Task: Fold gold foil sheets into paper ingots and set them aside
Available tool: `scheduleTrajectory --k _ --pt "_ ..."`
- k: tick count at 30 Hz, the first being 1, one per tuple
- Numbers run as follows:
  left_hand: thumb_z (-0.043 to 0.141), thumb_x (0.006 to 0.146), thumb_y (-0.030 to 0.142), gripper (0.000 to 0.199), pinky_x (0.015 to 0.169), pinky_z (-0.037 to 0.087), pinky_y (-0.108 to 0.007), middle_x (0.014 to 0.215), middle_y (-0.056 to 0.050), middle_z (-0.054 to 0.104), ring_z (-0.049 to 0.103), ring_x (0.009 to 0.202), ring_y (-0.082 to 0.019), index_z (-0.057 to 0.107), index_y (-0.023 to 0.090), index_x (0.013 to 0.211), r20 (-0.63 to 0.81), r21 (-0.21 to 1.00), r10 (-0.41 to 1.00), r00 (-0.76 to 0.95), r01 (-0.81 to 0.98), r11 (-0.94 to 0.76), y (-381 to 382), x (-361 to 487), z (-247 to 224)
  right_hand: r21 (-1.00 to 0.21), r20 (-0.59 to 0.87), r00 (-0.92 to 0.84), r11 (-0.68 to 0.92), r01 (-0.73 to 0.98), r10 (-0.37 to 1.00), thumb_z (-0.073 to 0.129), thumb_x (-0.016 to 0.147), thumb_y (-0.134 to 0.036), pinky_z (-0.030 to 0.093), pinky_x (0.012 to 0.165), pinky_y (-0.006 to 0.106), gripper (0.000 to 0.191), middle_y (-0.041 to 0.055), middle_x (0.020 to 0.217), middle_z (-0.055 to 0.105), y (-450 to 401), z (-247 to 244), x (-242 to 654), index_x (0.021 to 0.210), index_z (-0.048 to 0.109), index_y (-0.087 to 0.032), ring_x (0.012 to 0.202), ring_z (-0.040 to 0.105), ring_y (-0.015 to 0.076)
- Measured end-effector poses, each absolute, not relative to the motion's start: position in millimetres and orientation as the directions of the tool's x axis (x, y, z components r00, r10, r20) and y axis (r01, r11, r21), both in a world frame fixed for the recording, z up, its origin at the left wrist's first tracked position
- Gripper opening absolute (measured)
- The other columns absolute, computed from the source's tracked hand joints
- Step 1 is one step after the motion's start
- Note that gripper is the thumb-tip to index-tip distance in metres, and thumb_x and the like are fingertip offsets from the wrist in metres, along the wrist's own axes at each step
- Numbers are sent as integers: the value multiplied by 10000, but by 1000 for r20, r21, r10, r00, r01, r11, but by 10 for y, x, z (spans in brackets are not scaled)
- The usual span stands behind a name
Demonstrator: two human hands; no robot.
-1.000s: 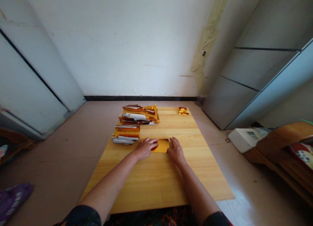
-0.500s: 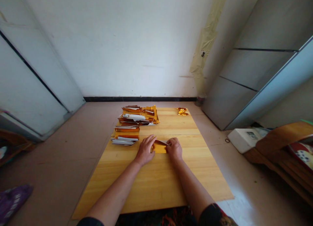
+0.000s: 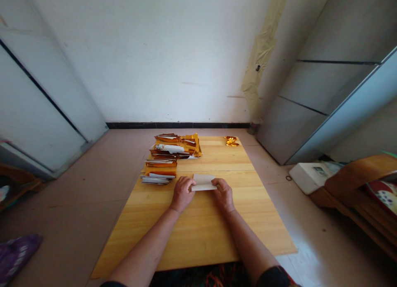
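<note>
A flat, cream-white rectangular folded sheet (image 3: 203, 182) lay on the table, held between both hands. The left hand (image 3: 182, 194) and the right hand (image 3: 223, 194) each took one short end, the fingers (image 3: 187, 182) curled and clenched on it (whether pinching or only pressing down was hard to judge from overhead). The sheet sat near the middle of the pale pine table (image 3: 198, 237), just right of a layered heap of folded gold-foil and white packets (image 3: 164, 159). That heap appeared to be the work done so far. Only a small crumpled piece of gold foil (image 3: 232, 141) lay loose near the far edge, well apart from the hands. No other unfolded pieces showed on the table.
</note>
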State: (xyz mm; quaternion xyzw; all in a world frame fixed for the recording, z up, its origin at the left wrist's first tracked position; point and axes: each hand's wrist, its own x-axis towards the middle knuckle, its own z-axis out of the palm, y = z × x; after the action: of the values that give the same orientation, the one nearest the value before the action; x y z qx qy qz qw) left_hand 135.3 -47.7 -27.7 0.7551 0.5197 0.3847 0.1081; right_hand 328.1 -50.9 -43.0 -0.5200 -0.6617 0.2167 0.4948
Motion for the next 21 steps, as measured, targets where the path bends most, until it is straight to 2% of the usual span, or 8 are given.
scheduleTrajectory --k 2,5,8,14,21 --pt "517 646 28 181 748 445 -309 775 -34 615 538 820 -189 566 195 695 470 563 860 200 683 -466 -498 1342 -279 -774 453 -37 414 479 891 445 601 -111 451 813 297 182 45 882 636 -564 -401 3321 722 531 -217 879 576 183" --pt "509 632 13 206 750 450 -295 799 -29 638 560 823 -178 566 199 700 453 595 860 234 639 -487 -529 1327 -310 -742 441 -113 433 511 890 456 580 -91 447 832 309 220 52 928 642 -636 -362 3375 741 537 -218 904 576 189" --pt "494 626 2 234 758 455 -295 815 -23 664 582 810 -172 580 201 714 402 626 889 221 642 -443 -546 1323 -344 -717 429 -137 428 549 893 472 590 -83 448 839 310 273 42 940 643 -670 -363 3406 807 565 -220 915 580 189" --pt "508 608 4 254 757 459 -300 826 -19 682 598 814 -177 609 205 727 344 606 906 246 679 -414 -545 1319 -350 -625 448 -212 474 620 869 491 590 -85 432 862 331 367 50 970 643 -666 -409 3398 918 603 -207 942 566 205" --pt "526 624 18 244 757 460 -295 825 -14 683 600 811 -174 623 206 746 343 608 905 251 676 -417 -526 1313 -359 -633 427 -213 459 623 879 491 604 -86 430 857 326 356 52 960 653 -670 -398 3387 917 618 -199 927 567 205"
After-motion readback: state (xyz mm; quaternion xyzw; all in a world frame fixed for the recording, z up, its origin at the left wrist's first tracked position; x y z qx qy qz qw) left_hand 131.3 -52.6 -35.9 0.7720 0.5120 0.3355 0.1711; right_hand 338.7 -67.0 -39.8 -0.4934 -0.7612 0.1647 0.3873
